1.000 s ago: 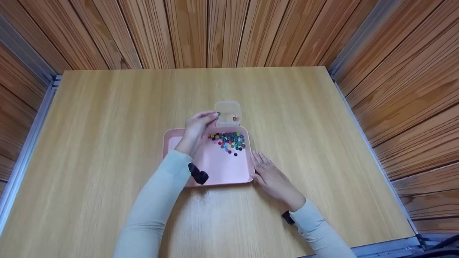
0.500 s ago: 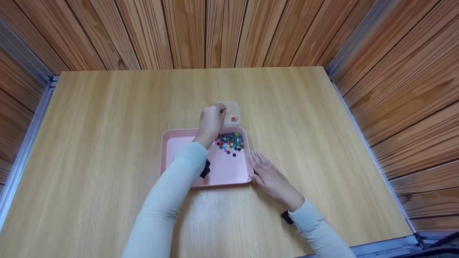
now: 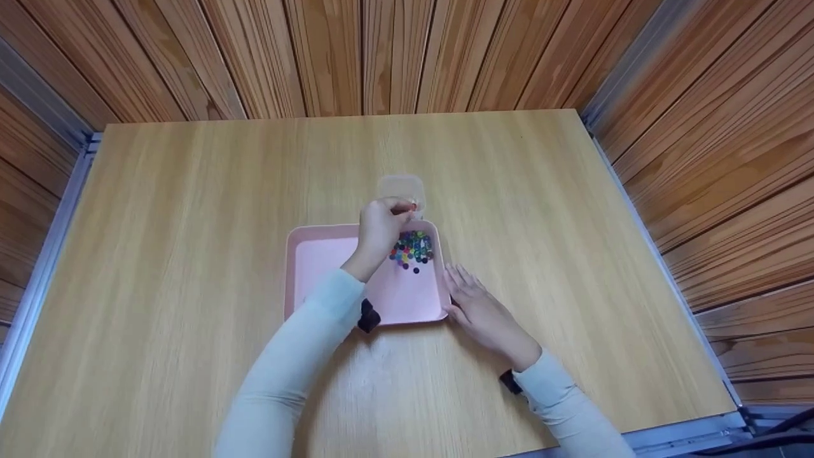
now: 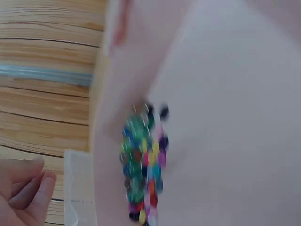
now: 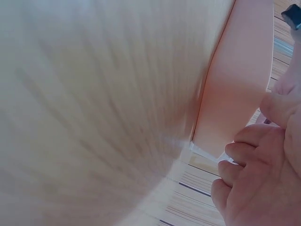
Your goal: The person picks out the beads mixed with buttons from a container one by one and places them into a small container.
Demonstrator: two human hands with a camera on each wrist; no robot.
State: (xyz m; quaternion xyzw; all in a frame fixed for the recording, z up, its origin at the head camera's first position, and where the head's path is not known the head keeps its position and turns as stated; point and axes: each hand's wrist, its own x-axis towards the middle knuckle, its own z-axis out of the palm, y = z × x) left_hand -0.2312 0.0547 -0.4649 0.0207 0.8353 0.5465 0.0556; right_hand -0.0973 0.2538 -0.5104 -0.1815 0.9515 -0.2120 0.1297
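In the head view, my left hand (image 3: 380, 230) reaches over the back of the pink tray (image 3: 324, 267), its fingertips by the near side of a small translucent box (image 3: 400, 186). An orange bead (image 3: 414, 206) shows right at those fingertips. Thumb and fingers (image 4: 43, 188) come close together in the left wrist view; I cannot tell whether a bead is between them. Below the hand, a pile of small multicoloured beads (image 3: 414, 245) lies in the tray's back right corner. My right hand (image 3: 486, 318) rests against the tray's right side with its fingers extended.
The tray and box stand on a light wooden table (image 3: 191, 254). Wood-panelled walls (image 3: 331, 57) with metal rails enclose the back and sides. Dark cables (image 3: 782, 429) show at the lower right.
My left hand, holding a small dark bead a second ago, moved right over the box, then came back toward its near edge. The right hand stays at the tray's side.
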